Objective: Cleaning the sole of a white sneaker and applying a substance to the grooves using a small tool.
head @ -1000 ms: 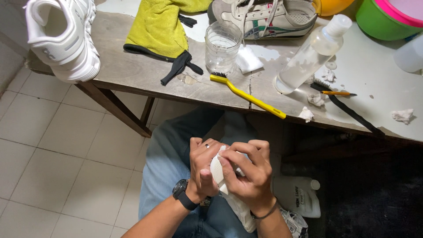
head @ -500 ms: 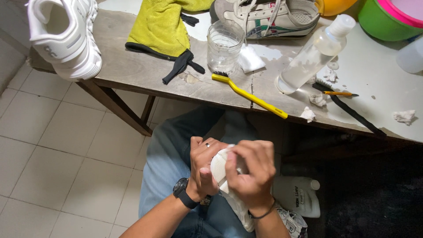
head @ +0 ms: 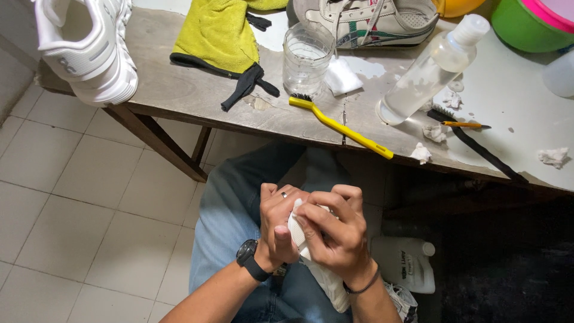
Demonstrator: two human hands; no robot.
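1. While we sit before the wooden table (head: 179,96), our left hand (head: 280,230) and right hand (head: 335,230) both close around a white shoe (head: 320,272) held over our lap, below the table's near edge.
2. Its long axis runs from between our fingers down toward our right wrist; which end is the toe we cannot tell.
3. Near the table's middle stands a clear glass jar (head: 306,57); whether it holds liquid we cannot tell.
4. Right of it, a clear plastic bottle (head: 427,72) leans, capped white.
5. Along the near edge lies a yellow brush (head: 341,127).
6. At the left corner rests a white sneaker (head: 86,48).
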